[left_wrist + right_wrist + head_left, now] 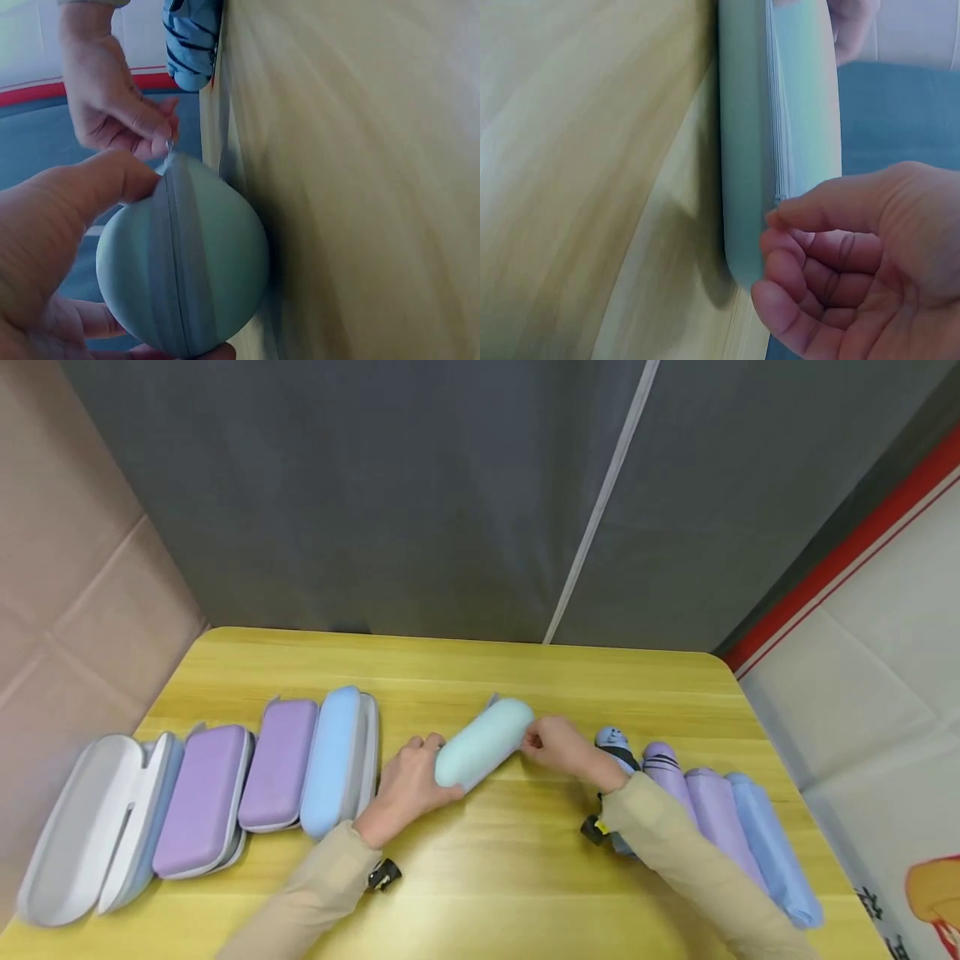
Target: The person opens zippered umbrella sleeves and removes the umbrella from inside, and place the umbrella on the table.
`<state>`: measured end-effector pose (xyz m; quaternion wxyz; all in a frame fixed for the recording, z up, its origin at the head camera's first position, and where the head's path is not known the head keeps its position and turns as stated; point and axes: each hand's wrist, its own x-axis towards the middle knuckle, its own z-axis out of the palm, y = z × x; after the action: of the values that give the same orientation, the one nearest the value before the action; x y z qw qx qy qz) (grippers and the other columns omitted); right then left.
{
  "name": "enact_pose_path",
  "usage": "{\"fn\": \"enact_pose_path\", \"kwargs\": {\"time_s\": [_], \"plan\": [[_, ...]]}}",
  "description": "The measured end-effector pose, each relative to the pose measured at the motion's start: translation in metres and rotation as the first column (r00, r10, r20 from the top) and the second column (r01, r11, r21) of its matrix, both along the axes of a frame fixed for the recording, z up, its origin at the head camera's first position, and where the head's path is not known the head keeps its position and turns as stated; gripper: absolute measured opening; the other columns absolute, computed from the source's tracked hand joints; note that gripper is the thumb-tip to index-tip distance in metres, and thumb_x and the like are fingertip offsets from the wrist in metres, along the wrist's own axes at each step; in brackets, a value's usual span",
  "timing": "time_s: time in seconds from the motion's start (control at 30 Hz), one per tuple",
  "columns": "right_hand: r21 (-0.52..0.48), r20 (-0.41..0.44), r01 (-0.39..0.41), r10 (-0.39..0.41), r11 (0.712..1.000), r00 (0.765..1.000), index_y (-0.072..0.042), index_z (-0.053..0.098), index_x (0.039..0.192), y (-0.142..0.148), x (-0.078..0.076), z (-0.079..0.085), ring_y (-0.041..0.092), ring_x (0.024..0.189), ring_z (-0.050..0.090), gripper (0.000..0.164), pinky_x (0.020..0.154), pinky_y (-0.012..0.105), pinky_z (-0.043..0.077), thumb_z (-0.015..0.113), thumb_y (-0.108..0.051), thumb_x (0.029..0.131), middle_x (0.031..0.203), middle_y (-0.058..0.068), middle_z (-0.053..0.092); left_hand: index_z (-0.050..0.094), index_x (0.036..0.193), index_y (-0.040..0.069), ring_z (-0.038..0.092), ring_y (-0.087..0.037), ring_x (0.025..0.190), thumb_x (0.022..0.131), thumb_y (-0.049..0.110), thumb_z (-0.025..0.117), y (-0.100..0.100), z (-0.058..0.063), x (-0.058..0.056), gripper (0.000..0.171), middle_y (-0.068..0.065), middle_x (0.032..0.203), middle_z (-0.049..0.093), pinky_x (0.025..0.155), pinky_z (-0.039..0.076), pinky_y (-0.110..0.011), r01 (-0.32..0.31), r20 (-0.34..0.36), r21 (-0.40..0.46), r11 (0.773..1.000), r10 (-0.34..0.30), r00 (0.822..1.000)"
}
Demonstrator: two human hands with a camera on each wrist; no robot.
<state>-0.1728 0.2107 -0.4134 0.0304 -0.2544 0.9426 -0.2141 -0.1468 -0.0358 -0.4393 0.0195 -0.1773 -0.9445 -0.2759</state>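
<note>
A mint green zippered case [483,743] with rounded ends lies slanted near the middle of the table. My left hand [411,781] grips its near left end, with thumb and fingers curled round it in the left wrist view. At the other end is my right hand [564,750], its thumb and forefinger pinching the small zipper pull [170,144]. The grey zipper band [180,255] runs along the case's side. In the right wrist view, the pull sits near the case's rounded end and the zipper teeth [778,150] stretch away from my fingertips.
Left of my hands stand an open grey-white case [82,827], two purple cases [201,802] and a light blue case [330,760], side by side. Several folded umbrellas [723,818], blue and purple, lie at the right, partly under my right sleeve. A dark curtain [375,502] hangs behind the table.
</note>
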Motion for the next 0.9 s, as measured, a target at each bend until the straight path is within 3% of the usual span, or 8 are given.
{"fn": "enact_pose_path", "kwargs": {"time_s": [0.2,0.33,0.53,0.63,0.7,0.8,0.9], "plan": [[-0.036,0.048,-0.09,0.092,0.995,0.995,-0.008,0.059,0.064,-0.014,0.005,0.005,0.004,0.054,0.039,0.019,0.054,0.018,0.037,0.062,-0.002,0.082,0.059,-0.005,0.051,0.056,0.114,0.004,0.055,-0.023,0.065,0.063,0.04,0.078,0.01,0.002,0.007,0.067,-0.014,0.086,0.058,0.05,0.047,-0.034,-0.015,0.063,-0.006,1.0,0.016,0.998],[-0.084,0.125,-0.126,0.136,0.989,0.983,-0.009,0.058,0.064,-0.02,0.008,0.006,0.003,0.053,0.038,0.02,0.052,0.017,0.036,0.061,-0.001,0.083,0.059,-0.006,0.049,0.053,0.109,0.001,0.054,-0.022,0.058,0.064,0.041,0.077,0.016,0.002,0.011,0.065,-0.013,0.075,0.057,0.045,0.044,-0.031,-0.021,0.051,0.017,1.0,0.02,0.999],[-0.126,0.196,-0.124,0.147,0.984,0.969,-0.007,0.06,0.068,-0.021,0.011,0.003,0.004,0.057,0.044,0.017,0.054,0.018,0.042,0.062,-0.002,0.084,0.063,-0.005,0.054,0.05,0.104,-0.001,0.056,-0.022,0.053,0.066,0.044,0.076,0.022,-0.001,0.017,0.065,-0.013,0.068,0.058,0.041,0.043,-0.03,-0.045,0.004,0.045,0.998,0.045,0.999],[-0.132,0.202,-0.114,0.139,0.985,0.97,-0.007,0.061,0.07,-0.02,0.01,0.0,0.004,0.059,0.046,0.015,0.056,0.018,0.044,0.063,-0.002,0.084,0.065,-0.005,0.056,0.051,0.105,-0.004,0.055,-0.021,0.05,0.071,0.049,0.073,0.019,0.006,0.016,0.067,-0.012,0.065,0.057,0.04,0.041,-0.029,-0.035,0.046,0.022,0.999,0.034,0.998],[-0.135,0.202,-0.117,0.143,0.984,0.969,-0.007,0.061,0.071,-0.019,0.01,-0.001,0.004,0.059,0.046,0.015,0.056,0.018,0.044,0.064,-0.003,0.085,0.065,-0.004,0.056,0.052,0.109,-0.006,0.053,-0.019,0.048,0.08,0.049,0.066,0.011,0.018,0.008,0.064,-0.011,0.063,0.055,0.039,0.04,-0.028,-0.024,0.091,-0.004,1.0,0.025,0.996],[-0.14,0.207,-0.123,0.15,0.982,0.967,-0.006,0.062,0.072,-0.019,0.01,-0.001,0.004,0.06,0.045,0.014,0.056,0.018,0.043,0.064,-0.004,0.086,0.066,-0.004,0.055,0.053,0.117,-0.007,0.047,-0.018,0.045,0.089,0.036,0.059,-0.002,0.043,-0.016,0.051,-0.011,0.06,0.054,0.039,0.038,-0.029,0.0,0.125,-0.089,0.996,0.011,0.992],[-0.14,0.204,-0.125,0.152,0.982,0.967,-0.005,0.062,0.073,-0.019,0.01,0.0,0.005,0.06,0.044,0.013,0.056,0.018,0.042,0.064,-0.004,0.086,0.066,-0.004,0.054,0.052,0.124,-0.003,0.046,-0.02,0.048,0.086,0.014,0.059,-0.005,0.061,-0.046,0.042,-0.013,0.069,0.058,0.039,0.037,-0.03,0.072,0.045,-0.209,0.975,-0.064,0.997]]}}
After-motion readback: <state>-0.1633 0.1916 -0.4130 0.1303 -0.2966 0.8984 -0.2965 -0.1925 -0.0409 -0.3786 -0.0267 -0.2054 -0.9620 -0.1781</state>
